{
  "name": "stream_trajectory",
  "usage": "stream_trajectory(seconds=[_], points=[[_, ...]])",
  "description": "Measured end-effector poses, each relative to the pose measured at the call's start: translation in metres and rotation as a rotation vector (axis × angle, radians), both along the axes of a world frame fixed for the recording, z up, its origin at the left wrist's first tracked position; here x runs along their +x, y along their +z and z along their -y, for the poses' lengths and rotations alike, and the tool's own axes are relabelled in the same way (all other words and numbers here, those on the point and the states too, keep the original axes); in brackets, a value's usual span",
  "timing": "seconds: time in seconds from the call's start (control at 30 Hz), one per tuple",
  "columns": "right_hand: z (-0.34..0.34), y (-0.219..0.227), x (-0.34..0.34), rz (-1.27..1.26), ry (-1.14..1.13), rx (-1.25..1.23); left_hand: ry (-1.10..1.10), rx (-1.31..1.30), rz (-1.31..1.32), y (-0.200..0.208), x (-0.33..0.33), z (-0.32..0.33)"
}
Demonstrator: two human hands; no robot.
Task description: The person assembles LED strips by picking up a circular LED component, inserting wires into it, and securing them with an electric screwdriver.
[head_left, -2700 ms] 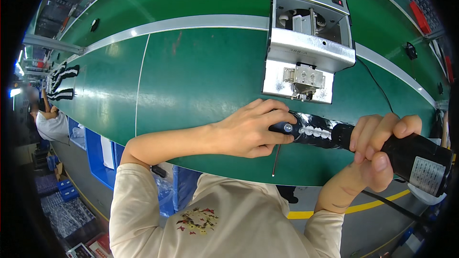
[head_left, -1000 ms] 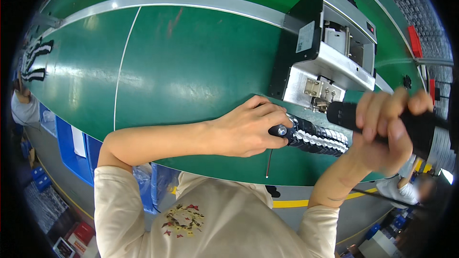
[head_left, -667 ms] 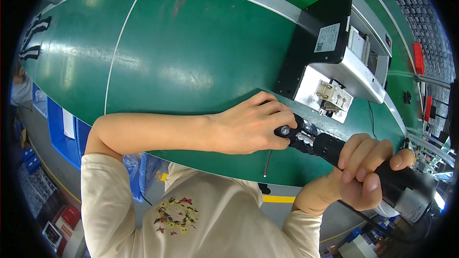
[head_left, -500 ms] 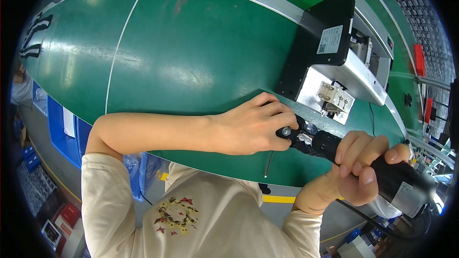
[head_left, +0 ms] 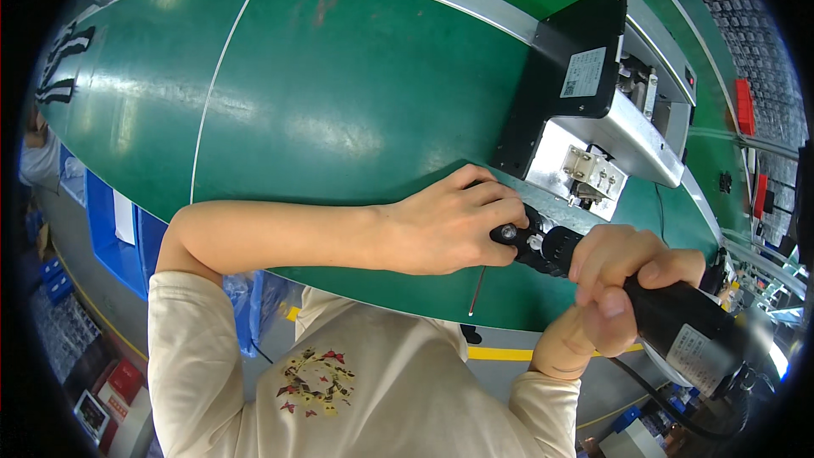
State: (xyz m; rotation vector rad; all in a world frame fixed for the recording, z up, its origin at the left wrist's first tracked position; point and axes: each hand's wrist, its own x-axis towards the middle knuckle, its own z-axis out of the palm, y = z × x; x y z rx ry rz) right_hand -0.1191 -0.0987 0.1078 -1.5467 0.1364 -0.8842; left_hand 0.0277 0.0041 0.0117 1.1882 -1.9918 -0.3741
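My left hand (head_left: 462, 225) is closed around a dark part (head_left: 534, 242), pressed down near the table's front edge. Most of that part lies under my fingers; a black end with a round silver screw shows past my knuckles. My right hand (head_left: 627, 276) wraps around a black corded electric screwdriver (head_left: 682, 322), tilted with its back end toward the lower right. The screwdriver's ribbed collar (head_left: 560, 248) meets or nearly meets the part; its tip is hidden. A thin dark red wire (head_left: 477, 290) hangs from below my left hand.
Just beyond my hands stands a black and silver machine (head_left: 585, 76) with a metal fixture (head_left: 593, 174) on its front. The green table (head_left: 339, 76) stretches left. Blue bins (head_left: 114, 229) sit below its left edge. The tool's black cable (head_left: 670, 407) loops at lower right.
My right hand and the screwdriver have moved a little to the left, bringing the collar closer to the part. The left hand stays in place.
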Motion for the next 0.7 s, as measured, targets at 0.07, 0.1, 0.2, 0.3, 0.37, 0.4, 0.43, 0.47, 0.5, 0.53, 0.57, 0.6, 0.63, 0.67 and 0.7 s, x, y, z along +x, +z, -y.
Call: stream_trajectory(seconds=[0.07,0.1,0.2,0.3,0.37,0.4,0.43,0.47,0.5,0.53,0.57,0.6,0.63,0.67,0.7], points=[[-0.001,-0.003,0.001,0.023,0.006,-0.065,0.014,0.013,-0.001,-0.002,0.0,-0.002],[-0.002,-0.003,0.0,0.012,-0.008,-0.063,0.016,0.004,0.001,-0.003,-0.001,-0.002],[0.005,0.002,-0.005,0.061,-0.015,-0.004,0.002,-0.011,0.02,-0.005,-0.001,-0.002],[0.02,0.022,-0.015,0.16,-0.017,0.012,0.0,-0.031,0.02,-0.005,-0.006,0.0],[0.023,0.031,-0.008,0.234,-0.048,0.047,0.011,-0.03,0.063,-0.005,-0.003,0.0],[0.027,0.033,-0.007,0.235,-0.045,0.042,0.008,-0.03,0.061,-0.005,-0.003,-0.001],[0.028,0.034,-0.005,0.239,-0.046,0.04,0.007,-0.033,0.065,-0.006,-0.003,0.0],[0.03,0.035,-0.003,0.214,-0.118,0.04,0.007,-0.029,0.063,-0.006,-0.003,-0.001],[0.031,0.035,-0.002,0.189,-0.19,0.042,0.008,-0.025,0.061,-0.007,-0.003,0.0],[0.032,0.035,-0.001,0.16,-0.197,0.005,0.006,-0.026,0.061,-0.007,-0.004,-0.001],[0.033,0.035,-0.003,0.159,-0.198,0.004,-0.002,-0.025,0.037,-0.007,-0.005,0.0],[0.035,0.034,-0.005,0.17,-0.183,0.009,-0.009,-0.024,0.014,-0.008,-0.005,0.0],[0.036,0.034,-0.007,0.179,-0.168,0.014,-0.009,-0.023,0.012,-0.007,-0.005,0.0],[0.036,0.034,-0.007,0.177,-0.167,0.016,-0.004,-0.024,0.042,-0.006,-0.004,0.0],[0.036,0.033,-0.006,0.183,-0.171,0.026,0.002,-0.025,0.071,-0.005,-0.003,0.0]])
